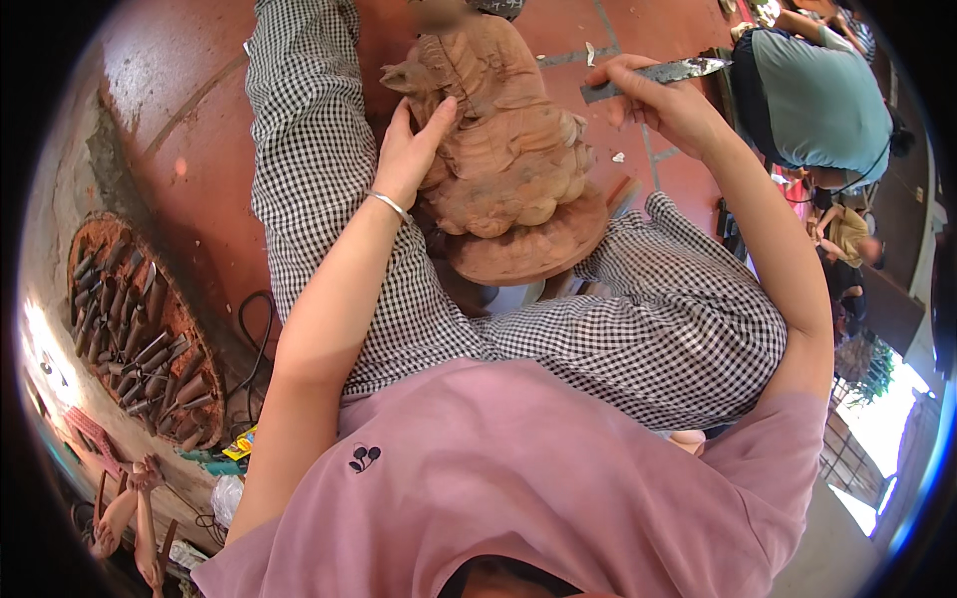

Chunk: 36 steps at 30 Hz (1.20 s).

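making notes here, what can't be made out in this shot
Head view:
Carved figure: upper end blurred.
Flat blade: partly covered by the right hand.
Figure's surface behind the left hand: hidden by it.
Dark object: cut off by the upper edge.

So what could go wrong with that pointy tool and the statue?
The tool in the right hand could slip, and the bare left hand is on the statue, so it might get hurt. The legs are close on both sides too, with only cloth over them. And the statue could perhaps wobble if the left hand came off it.
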Motion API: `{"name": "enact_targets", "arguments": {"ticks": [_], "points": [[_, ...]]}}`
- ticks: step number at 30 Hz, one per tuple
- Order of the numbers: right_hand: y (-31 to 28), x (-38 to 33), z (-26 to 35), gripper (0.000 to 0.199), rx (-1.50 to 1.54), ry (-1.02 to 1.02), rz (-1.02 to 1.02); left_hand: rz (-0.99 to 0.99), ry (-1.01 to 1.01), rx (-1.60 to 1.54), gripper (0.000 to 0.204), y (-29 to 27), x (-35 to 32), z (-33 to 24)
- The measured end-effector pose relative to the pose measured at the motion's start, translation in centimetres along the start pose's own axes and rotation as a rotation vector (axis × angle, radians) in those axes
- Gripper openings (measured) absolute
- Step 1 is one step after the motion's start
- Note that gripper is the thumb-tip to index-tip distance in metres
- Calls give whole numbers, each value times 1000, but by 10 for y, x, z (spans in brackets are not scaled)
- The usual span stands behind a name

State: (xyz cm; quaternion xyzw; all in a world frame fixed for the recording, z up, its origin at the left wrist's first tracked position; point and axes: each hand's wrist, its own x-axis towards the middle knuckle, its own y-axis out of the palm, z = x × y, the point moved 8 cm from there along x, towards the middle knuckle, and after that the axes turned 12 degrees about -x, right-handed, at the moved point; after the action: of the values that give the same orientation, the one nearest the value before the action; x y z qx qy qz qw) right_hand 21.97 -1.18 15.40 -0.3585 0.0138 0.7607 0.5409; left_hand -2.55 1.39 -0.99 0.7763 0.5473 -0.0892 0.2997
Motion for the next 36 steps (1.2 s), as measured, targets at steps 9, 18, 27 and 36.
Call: {"name": "enact_targets", "arguments": {"ticks": [9,18,27,36], "points": [[40,-21,21,25,-151,-67,-64,-15,29,187,75,-18,17,6],[87,-65,13,19,-75,-89,-528,-17,133,358,82,-20,18,2],[122,-71,5,19,-111,-71,-1064,-32,154,446,86,-21,21,1],[121,-78,-15,19,62,52,-1109,21,138,476,86,-11,16,-8]]}}
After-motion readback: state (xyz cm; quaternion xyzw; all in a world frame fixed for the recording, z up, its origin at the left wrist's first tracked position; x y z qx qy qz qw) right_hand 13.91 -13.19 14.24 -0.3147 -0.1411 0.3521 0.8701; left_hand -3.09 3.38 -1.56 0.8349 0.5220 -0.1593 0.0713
